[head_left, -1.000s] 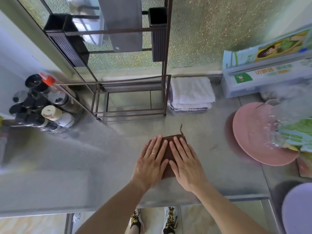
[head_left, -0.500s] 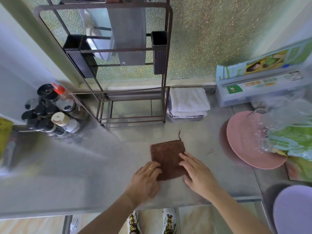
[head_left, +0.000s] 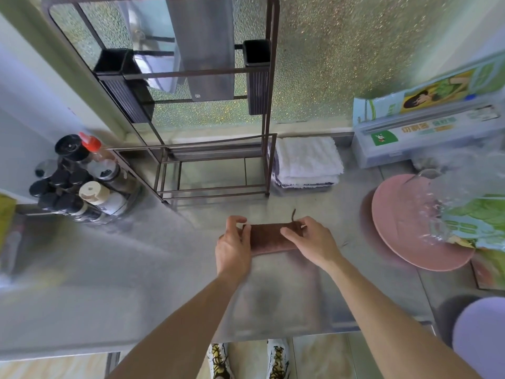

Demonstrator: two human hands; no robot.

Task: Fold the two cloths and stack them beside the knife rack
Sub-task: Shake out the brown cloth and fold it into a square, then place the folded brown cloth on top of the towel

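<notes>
A small brown cloth (head_left: pixel 269 237) lies on the steel counter as a narrow folded strip, its hanging loop sticking up at the far right corner. My left hand (head_left: pixel 233 248) pinches its left end. My right hand (head_left: pixel 310 239) grips the right end, fingers over the top edge. A folded white cloth (head_left: pixel 307 161) sits at the back, touching the right side of the dark metal knife rack (head_left: pixel 213 149), which holds a cleaver and black holders.
Spice jars and bottles (head_left: pixel 76 181) crowd the left back. A pink plate (head_left: pixel 410 222) with crumpled clear plastic lies at the right, a cling-film box (head_left: pixel 420 135) behind it. A pale round lid (head_left: pixel 481 335) is at lower right. The counter edge (head_left: pixel 273 336) runs near me.
The brown cloth went from a flat square under both palms to a strip half as deep. Both hands moved from its near edge to its two ends.
</notes>
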